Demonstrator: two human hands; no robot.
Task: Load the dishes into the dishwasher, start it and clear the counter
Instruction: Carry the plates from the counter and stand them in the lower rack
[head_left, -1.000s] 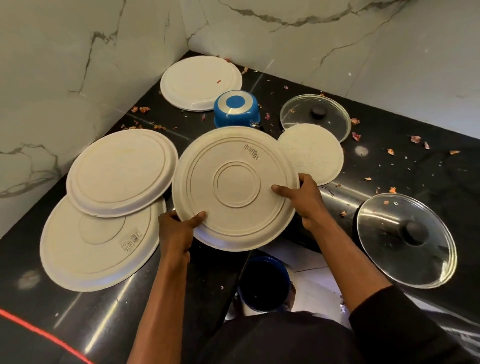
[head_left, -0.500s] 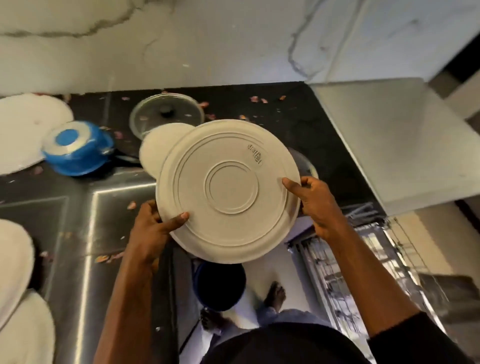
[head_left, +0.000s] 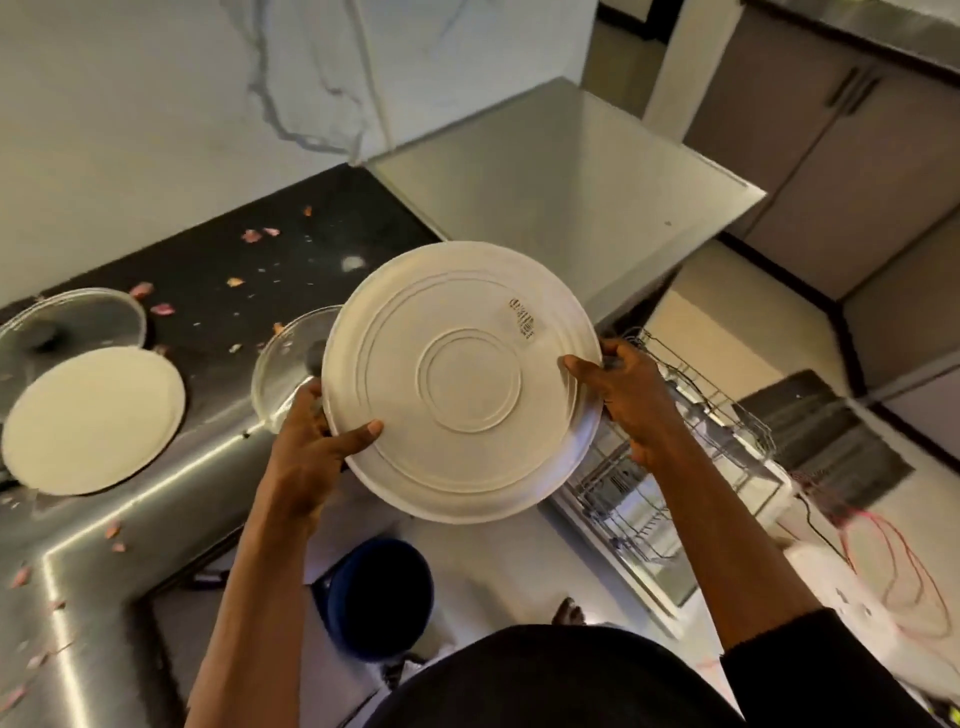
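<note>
I clamp the round white plate (head_left: 457, 379) with both hands' fingers (head_left: 358, 435); the wire dishwasher rack (head_left: 623, 514) lies below my right hand (head_left: 628, 395).

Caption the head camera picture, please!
Left hand and right hand hold a round white plate near the wire dishwasher rack.
</note>
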